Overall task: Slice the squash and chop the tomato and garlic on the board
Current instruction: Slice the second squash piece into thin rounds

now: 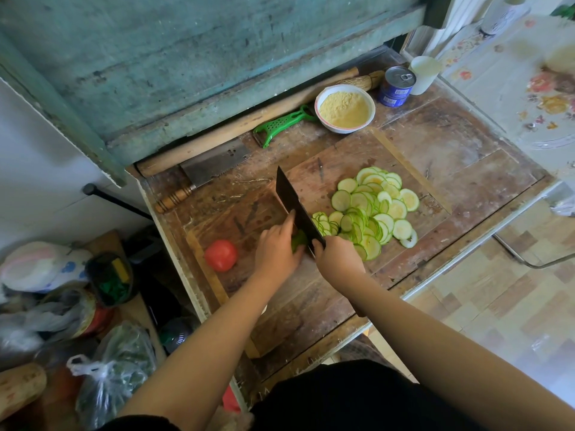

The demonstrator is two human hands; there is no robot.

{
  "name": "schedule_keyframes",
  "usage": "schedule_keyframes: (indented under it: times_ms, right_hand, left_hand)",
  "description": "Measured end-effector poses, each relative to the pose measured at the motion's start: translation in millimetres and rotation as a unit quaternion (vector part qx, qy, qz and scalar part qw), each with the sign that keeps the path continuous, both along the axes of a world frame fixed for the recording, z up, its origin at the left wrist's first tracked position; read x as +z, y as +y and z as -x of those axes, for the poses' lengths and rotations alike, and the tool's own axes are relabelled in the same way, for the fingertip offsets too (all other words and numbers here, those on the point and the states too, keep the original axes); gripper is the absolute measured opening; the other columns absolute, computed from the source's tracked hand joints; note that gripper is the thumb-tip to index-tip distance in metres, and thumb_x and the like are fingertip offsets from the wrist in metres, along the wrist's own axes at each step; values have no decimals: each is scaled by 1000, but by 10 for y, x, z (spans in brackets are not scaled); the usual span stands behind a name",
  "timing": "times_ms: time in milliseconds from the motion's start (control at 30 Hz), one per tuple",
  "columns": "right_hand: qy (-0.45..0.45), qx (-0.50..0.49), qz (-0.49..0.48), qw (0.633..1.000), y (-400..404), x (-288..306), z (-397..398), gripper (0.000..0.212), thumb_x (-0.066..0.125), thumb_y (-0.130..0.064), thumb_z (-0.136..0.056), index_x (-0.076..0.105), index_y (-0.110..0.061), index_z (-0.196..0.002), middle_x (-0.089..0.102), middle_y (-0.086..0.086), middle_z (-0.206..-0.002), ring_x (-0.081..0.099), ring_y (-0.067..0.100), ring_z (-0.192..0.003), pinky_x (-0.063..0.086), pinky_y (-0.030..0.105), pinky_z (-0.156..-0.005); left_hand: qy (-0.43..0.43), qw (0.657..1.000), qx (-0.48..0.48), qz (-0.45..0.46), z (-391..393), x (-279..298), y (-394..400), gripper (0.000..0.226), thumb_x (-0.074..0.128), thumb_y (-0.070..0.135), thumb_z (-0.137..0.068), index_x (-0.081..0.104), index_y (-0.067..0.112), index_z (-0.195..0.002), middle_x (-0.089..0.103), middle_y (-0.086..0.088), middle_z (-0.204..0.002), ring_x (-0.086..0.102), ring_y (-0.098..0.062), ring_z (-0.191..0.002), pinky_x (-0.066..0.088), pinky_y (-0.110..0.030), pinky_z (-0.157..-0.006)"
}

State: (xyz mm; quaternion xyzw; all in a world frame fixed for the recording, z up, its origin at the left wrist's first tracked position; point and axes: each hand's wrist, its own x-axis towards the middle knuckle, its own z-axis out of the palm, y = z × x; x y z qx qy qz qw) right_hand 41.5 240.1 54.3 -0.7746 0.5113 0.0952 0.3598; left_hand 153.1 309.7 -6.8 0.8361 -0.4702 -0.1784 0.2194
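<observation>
Squash [299, 240] is lying as a short green stub on the board [329, 293], just left of the cleaver [297, 208]. Left hand [275, 248] is curling over the stub, probably pinning it against the blade's side. Right hand [337, 258] is gripping the cleaver's handle. Cut slices [370, 209] are piling right of the cleaver, seemingly falling clear. Tomato [221, 255] is waiting whole, left of it. Beyond the cleaver, a white bowl [320, 101] is holding yellow meal, a sealed tin [398, 85] standing farther back.
</observation>
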Motion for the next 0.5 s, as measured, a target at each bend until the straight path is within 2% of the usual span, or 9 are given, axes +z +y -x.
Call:
schedule_keyframes:
  times_ms: [167, 267, 333, 500]
  right_hand:
    - [-44, 3, 19, 999, -12, 92, 153, 31, 39, -33, -100, 49, -16, -76, 48, -3, -62, 51, 22, -60, 37, 29, -52]
    - [-46, 16, 27, 998, 16, 177, 217, 37, 40, -32, -100, 37, -24, -64, 47, -3, -61, 47, 18, -55, 34, 29, -49]
    - [-43, 23, 24, 999, 25, 194, 216, 37, 40, -32, -100, 34, -26, -63, 47, -3, -61, 48, 20, -57, 35, 29, -51]
    - [-37, 14, 10, 999, 37, 164, 237, 32, 40, -33, -100, 46, -18, -72, 50, -1, -63, 53, 23, -61, 41, 30, -53]
  left_hand:
    - [-1, 1000, -4, 8, -2, 4, -10, 76, 66, 26, -84, 25, 16, -148, 63, -2, -115, 54, -22, -109, 34, -32, -94]
    - [0, 1000, 2, 5, 4, -10, -12, 75, 66, 27, -84, 26, 17, -147, 63, 0, -115, 55, -19, -109, 36, -33, -95]
    - [2, 1000, 3, 7, -1, -28, -14, 75, 66, 27, -83, 28, 16, -147, 64, 0, -115, 55, -20, -109, 37, -34, -94]
    - [0, 1000, -1, 14, 1, -43, -13, 75, 67, 26, -83, 29, 14, -147, 63, -2, -115, 55, -22, -108, 36, -33, -93]
